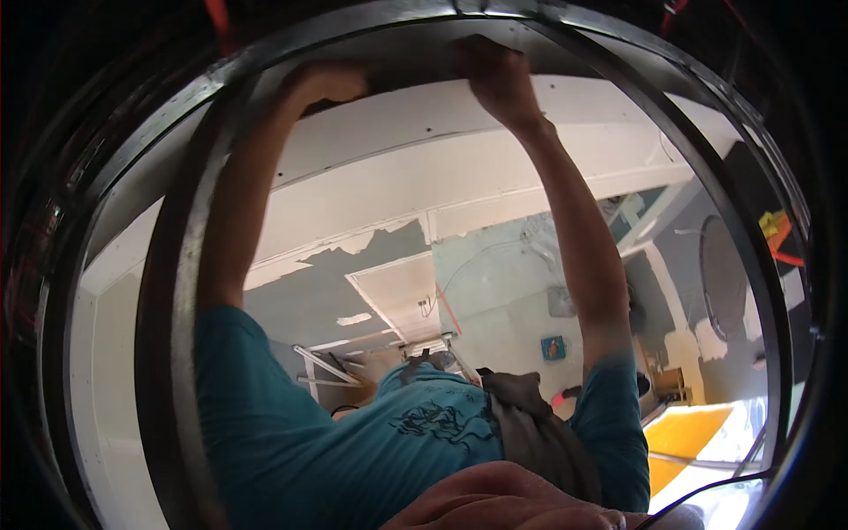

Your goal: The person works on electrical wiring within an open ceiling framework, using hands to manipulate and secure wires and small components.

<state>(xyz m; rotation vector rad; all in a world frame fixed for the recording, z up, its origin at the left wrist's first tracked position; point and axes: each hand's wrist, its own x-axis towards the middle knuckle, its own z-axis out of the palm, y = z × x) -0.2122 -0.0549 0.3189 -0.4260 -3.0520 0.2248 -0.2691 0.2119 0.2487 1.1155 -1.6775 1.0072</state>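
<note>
Both my arms are raised toward the top of the head view, on either side of a long white panel edge (429, 146) dotted with small dark screw heads. My left hand (329, 84) is bent inward at the wrist, its fingers curled together close to the upper edge of that panel. In the shadow farther right, my right hand (496, 75) is closed like a fist against a dark grey surface (411, 57). Whatever either hand grips is hidden or too dark to name. A dark metal frame bar (168, 291) runs beside my left arm.
Another metal bar (689, 141) curves past my right side. Below are a grey wall with white filler patches (353, 265), a pale floor (495, 274) with a small blue item (554, 347), white metal legs (322, 364) and a yellow sheet (687, 435). A black cable (720, 484) hangs lower right.
</note>
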